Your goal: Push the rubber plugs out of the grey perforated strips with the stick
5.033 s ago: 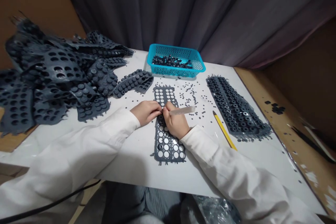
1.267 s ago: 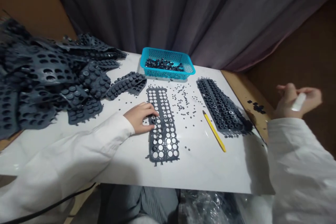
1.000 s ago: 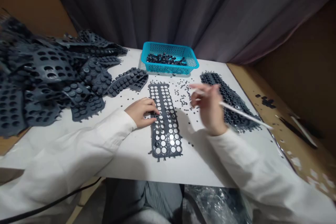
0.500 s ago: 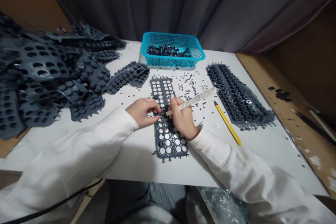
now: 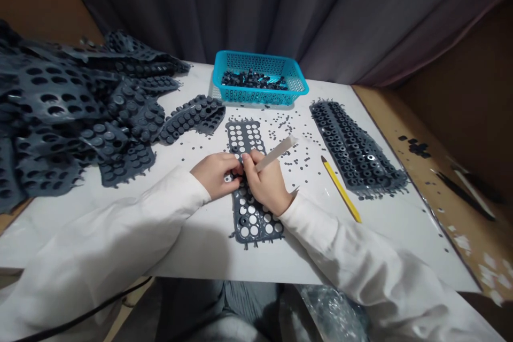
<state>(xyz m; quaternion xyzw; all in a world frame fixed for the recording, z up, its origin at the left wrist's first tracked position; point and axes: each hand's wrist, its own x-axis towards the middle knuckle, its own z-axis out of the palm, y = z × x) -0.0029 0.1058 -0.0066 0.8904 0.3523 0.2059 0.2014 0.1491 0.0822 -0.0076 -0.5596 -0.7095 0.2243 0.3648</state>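
A smooth white counter [image 5: 196, 251] stands before a dark, pleated curtain [image 5: 256, 5]. Left hand [image 5: 217, 175]: fingers curled over the ragged, round-holed rubbery sheet [image 5: 257, 220] lying centrally, contents indeterminable; right hand [image 5: 267, 180]: gripping a slim, pale stick [image 5: 278, 153], tilted upward.

Single view, head cam: looks forward and down from above and behind the fingers [image 5: 230, 159], facing across the bench [image 5: 188, 246]. Fairly near, wide framing. Fingers land about mid-frame; sleeves [image 5: 120, 230] run in from both lower corners toward them. Lap [image 5: 244, 299] shows at bottom, nearer than the fingers; curtain [image 5: 248, 5] beyond them at top. Bench spreads left and right of the fingers.
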